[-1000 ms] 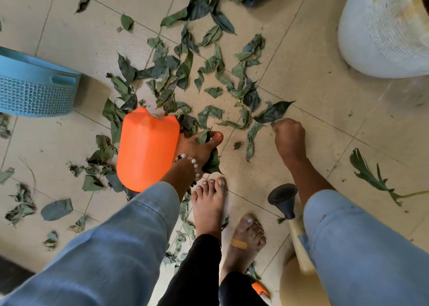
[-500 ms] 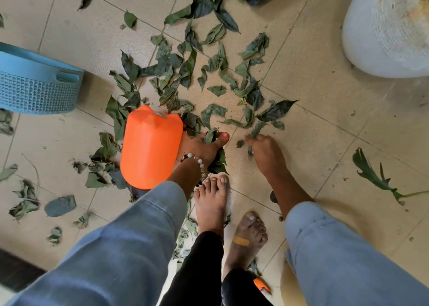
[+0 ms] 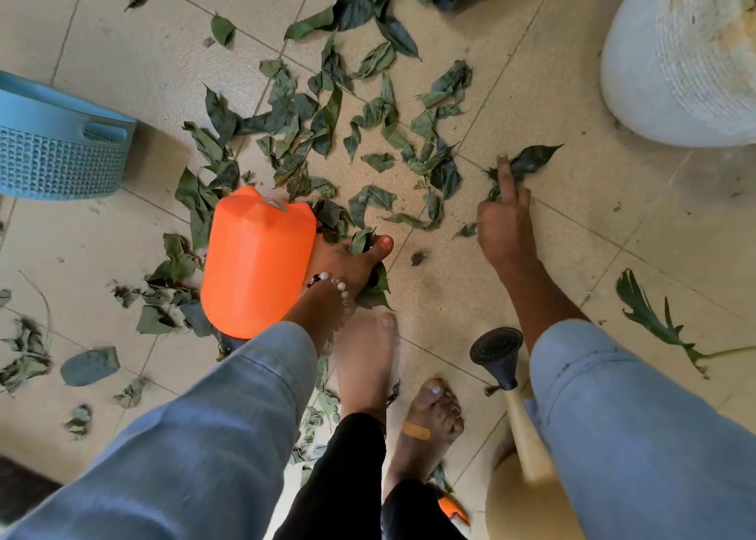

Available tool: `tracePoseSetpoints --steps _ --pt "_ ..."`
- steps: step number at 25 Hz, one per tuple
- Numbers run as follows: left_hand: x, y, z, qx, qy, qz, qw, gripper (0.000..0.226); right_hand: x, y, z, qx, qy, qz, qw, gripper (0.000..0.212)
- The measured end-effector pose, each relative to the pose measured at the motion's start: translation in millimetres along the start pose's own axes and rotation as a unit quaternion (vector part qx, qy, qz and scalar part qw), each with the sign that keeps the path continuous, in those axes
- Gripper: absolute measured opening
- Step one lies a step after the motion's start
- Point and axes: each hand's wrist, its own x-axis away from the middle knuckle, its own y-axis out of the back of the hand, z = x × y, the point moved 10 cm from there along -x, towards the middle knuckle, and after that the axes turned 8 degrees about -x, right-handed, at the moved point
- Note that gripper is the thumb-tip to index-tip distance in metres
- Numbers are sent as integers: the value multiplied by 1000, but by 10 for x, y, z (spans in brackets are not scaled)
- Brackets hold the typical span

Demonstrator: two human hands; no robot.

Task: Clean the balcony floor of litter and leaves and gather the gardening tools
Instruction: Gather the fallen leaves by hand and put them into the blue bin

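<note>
Floor: tiled balcony floor point(image 3: 564, 253) is lying mostly under scattered leaves point(image 3: 327, 130), thickest ahead of the bare feet and thinner out to the left.
Planter: pale round pot point(image 3: 687, 69) is standing at upper right, cut off by the frame edge.
Basket: blue basket point(image 3: 57, 146) is sitting at the left edge, well apart from the main pile; its inside is not showing.
Scoop: orange dustpan-like scoop point(image 3: 255, 261) is resting on the floor among the leaves, its underside facing the camera, so what it is holding is hidden.
Watering can: tan can with a black rose point(image 3: 497, 351) is standing near the right foot, half covered by the right sleeve.
Left hand: left hand point(image 3: 347, 259) is gripping the scoop's near edge, thumb curled over a bunch of leaves pressed against it.
Right hand: right hand point(image 3: 505, 220) is reaching down with fingers partly extended, touching a large leaf point(image 3: 527, 161); whether it is pinching it I cannot tell.
Frond: single green frond point(image 3: 654, 322) is lying alone at right.
Progress: gathering is looking early, with most leaves still loose and tools not yet collected.
Unclear: small orange object point(image 3: 452, 509) behind the feet is too hidden to name.
</note>
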Motion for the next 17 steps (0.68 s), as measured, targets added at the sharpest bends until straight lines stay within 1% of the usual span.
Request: tracePoseSetpoints --steps 2,4,6,8,9,10,11,12,13,14,15,16,17 --pt "96 30 -174 10 8 16 1000 53 -83 -53 -45 43 11 2 999 10" --pt "63 2 -141 3 0 20 1000 50 -114 -81 -46 55 19 3 998 16" --pt "78 -10 -68 -9 20 13 1000 49 -104 -49 -17 57 45 -21 997 25" --pt "82 -32 -157 14 19 16 1000 41 -70 5 41 56 79 -49 994 27" --pt "109 -52 -209 29 15 18 999 37 -48 0 38 33 77 -41 996 22" --pt "125 -83 -228 31 13 17 999 34 -20 8 -10 -26 55 -41 997 17" --pt "158 -118 -246 34 13 21 999 33 17 23 -106 -117 7 -42 992 13" --pt "175 -117 -269 38 9 14 999 33 88 28 -206 -237 -58 -35 969 12" --pt "233 -96 -307 41 8 8 999 33 208 0 -261 -376 -123 -17 918 12" --pt "277 -70 -320 43 5 1 999 33 367 -27 -239 -506 -177 8 844 13" --pt "358 -48 -323 47 5 0 999 34 554 -40 -158 -609 -215 35 763 13" --pt "447 -39 -316 55 10 4 998 40 747 -17 -39 -682 -239 60 688 14" --pt "559 -27 -307 62 17 4 998 52 934 34 90 -732 -255 82 627 15"
